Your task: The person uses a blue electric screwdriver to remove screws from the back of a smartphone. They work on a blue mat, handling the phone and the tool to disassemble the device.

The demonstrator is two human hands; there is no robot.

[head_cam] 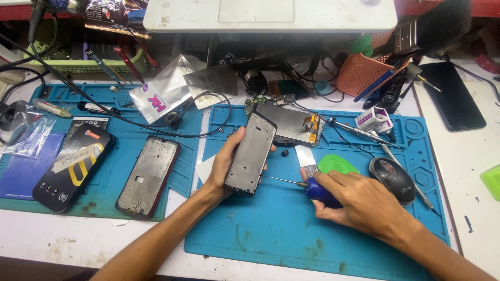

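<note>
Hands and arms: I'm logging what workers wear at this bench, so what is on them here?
Both forearms are bare as far as the picture shows, with no sleeves in view. The left hand and right hand wear no gloves. No watch, ring or wristband shows.

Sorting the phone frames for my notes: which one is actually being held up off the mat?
The phone frame gripped in the left hand, tilted, the screwdriver tip at its edge. The red-edged frame lies flat on the left mat, untouched.

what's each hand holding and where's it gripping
The left hand grips a phone frame by its long edges. The right hand holds a screwdriver by its blue handle.
</note>
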